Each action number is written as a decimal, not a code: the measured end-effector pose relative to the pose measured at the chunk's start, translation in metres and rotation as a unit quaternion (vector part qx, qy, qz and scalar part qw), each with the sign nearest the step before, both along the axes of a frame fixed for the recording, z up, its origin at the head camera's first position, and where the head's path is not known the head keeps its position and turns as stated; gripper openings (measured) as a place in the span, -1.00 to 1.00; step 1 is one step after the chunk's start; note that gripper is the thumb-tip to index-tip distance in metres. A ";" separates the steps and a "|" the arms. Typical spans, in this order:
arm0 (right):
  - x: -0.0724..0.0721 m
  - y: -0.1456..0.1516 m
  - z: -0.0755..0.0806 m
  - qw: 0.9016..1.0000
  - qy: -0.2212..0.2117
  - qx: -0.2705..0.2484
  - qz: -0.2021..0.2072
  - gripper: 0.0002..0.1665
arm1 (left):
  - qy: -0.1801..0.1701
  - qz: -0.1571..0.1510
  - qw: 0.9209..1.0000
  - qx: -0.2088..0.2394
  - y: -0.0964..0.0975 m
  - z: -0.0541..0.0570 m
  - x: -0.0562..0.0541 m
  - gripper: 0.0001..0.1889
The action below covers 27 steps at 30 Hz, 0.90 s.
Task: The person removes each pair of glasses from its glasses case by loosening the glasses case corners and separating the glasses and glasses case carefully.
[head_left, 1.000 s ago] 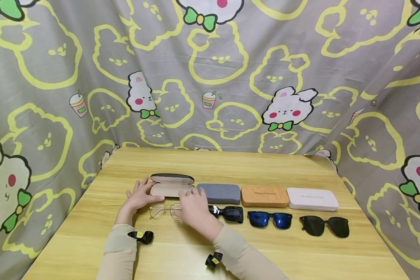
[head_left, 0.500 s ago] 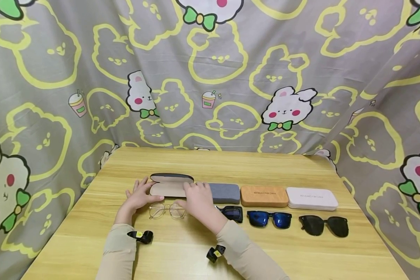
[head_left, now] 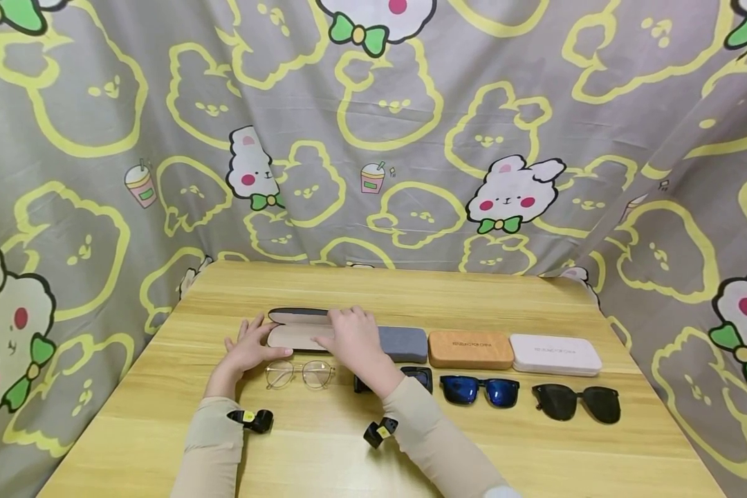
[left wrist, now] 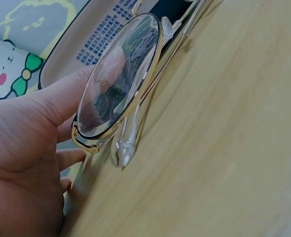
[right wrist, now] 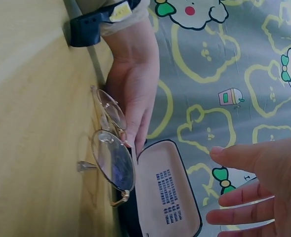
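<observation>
An open glasses case [head_left: 295, 337], dark outside and beige inside, stands at the left of the row. My left hand [head_left: 249, 349] holds its left end, thumb along the front and fingers at the side. My right hand [head_left: 357, 339] hovers over the right end, partly covering it; in the right wrist view the thumb and fingers are spread with nothing between them. Gold-rimmed eyeglasses [head_left: 298, 374] with clear lenses lie just in front of the case, also seen close up in the left wrist view. Printed blue text marks the inside of the lid [right wrist: 185, 182].
To the right stand a blue-grey case [head_left: 403, 344], an orange-brown case [head_left: 470, 349] and a white case [head_left: 556, 354]. Before them lie black glasses [head_left: 423, 377], partly behind my right arm, blue-lensed sunglasses [head_left: 479, 391] and dark sunglasses [head_left: 579, 402]. A patterned curtain [head_left: 404, 173] surrounds the table.
My right hand has moved right and up from beside the eyeglasses to the right end of the lid, uncovering the eyeglasses' right lens. The left hand and the case have stayed put.
</observation>
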State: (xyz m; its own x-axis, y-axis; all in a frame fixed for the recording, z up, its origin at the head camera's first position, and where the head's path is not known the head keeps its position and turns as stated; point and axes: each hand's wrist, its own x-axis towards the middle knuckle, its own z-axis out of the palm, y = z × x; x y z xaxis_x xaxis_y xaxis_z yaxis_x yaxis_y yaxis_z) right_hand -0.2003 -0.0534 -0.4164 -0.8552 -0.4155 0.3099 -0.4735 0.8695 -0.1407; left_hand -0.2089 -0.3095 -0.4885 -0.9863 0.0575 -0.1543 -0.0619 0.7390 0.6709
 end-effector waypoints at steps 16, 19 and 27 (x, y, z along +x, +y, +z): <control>-0.031 -0.009 0.002 0.999 -0.022 -0.035 -0.013 -0.47 | -0.007 0.000 1.000 0.003 -0.001 0.001 -0.001 -0.01; -0.037 -0.011 0.000 0.999 -0.029 -0.029 -0.025 -0.45 | -0.007 0.002 1.000 0.002 -0.001 0.001 -0.001 -0.01; -0.049 -0.014 -0.004 0.997 -0.062 -0.023 -0.043 -0.42 | -0.007 0.005 1.000 -0.001 -0.001 0.000 -0.001 0.00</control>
